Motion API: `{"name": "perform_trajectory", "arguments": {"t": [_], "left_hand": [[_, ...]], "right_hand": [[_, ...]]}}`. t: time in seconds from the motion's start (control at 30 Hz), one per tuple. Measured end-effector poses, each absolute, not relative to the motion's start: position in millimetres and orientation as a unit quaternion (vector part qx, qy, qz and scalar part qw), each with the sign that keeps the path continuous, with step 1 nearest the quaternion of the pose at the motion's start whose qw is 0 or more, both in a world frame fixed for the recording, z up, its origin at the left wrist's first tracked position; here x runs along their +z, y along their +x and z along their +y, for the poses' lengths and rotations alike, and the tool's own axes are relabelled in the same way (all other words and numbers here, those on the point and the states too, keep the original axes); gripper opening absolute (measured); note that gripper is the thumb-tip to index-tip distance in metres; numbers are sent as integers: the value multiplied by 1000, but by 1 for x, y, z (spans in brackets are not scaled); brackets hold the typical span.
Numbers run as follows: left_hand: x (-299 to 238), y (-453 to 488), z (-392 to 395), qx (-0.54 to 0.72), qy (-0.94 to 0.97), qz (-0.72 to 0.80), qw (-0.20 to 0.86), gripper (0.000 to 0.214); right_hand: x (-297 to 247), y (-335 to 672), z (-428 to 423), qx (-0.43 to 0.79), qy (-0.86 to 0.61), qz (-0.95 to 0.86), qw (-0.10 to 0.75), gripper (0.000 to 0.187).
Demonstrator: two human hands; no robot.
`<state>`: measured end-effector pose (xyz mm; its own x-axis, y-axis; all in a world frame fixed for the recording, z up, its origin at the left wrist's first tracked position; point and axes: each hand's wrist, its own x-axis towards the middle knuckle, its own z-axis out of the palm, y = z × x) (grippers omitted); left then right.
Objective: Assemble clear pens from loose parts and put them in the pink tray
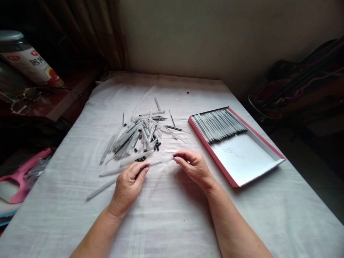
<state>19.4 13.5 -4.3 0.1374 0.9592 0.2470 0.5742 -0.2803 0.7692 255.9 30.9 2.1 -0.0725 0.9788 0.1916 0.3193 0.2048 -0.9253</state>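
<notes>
My left hand pinches a thin, translucent pen near its middle. At its other end, the thumb and fingers of my right hand are closed on the tip, hiding it. A frosted tube extends from behind my left hand to the lower left; I cannot tell whether it belongs to the same pen. Just beyond my hands lies a loose pile of clear pen barrels, with dark-tipped refills and small black plugs among them.
On the right, a shallow pink-edged box holds a row of assembled pens in its far half. A white cloth covers the table. Off its left side are a pink-handled object, a labelled jar and glasses.
</notes>
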Motion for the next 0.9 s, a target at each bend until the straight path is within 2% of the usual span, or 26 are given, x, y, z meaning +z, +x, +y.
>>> {"name": "perform_trajectory", "arguments": {"t": [0.17,0.3,0.47,0.6,0.73,0.9], "left_hand": [[-1,21,13,377,710,533,263,22],[0,21,14,369,710,534,272,22],[-1,20,14,371,706,540,268,23],[-1,20,14,365,703,545,273,23],[1,21,14,363,701,547,280,24],[-1,20,14,366,703,545,273,23]], "right_hand": [[2,253,33,319,-533,-685,381,33],[1,253,31,344,-540,-671,374,46],[4,258,29,449,-519,-608,400,25],[7,258,30,455,-506,-612,404,14],[5,257,30,436,-517,-629,384,18],[5,259,31,493,-493,-587,412,20]]}}
